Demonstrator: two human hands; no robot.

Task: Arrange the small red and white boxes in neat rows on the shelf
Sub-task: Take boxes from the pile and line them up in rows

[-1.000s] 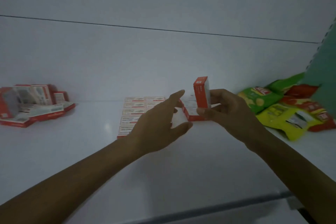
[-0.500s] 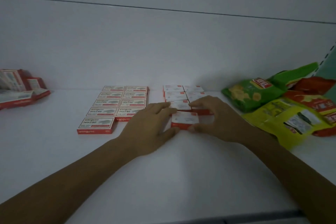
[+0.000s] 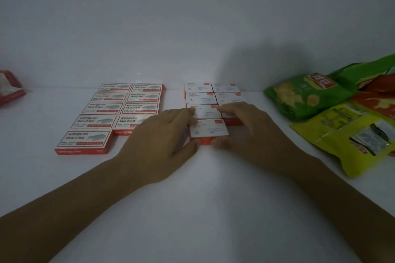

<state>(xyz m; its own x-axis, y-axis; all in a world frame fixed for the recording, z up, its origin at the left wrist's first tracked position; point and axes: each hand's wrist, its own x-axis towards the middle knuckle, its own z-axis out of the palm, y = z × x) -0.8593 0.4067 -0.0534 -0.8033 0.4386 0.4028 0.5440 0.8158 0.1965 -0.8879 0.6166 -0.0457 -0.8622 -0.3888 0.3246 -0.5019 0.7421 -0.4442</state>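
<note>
**A:** Box (image 3: 208,131) placement seems nearly done. How is it held?

**B:** It is flanked, not clasped. The left hand (image 3: 158,141) is laid against its left side, fingers nearly straight, thumb pressed to the red front edge. The right hand (image 3: 252,128) is spread flat just beside it, thumb on the same edge, fingers laid over the box behind. Nothing is gripped by either.

**A:** Where is it set?

**B:** On the shelf (image 3: 203,188), at the front of the left of two rows (image 3: 201,98), touching the box behind. It is laid flat, white face up, long axis across the shelf, print turned toward the person.

**A:** What is called for next?

**B:** Squaring is judged to be in hand. A light push back is needed, then a box for the shorter right row. Staple boxes (image 3: 111,113) are ranked to the left, bags (image 3: 310,96) heaped to the right.
</note>
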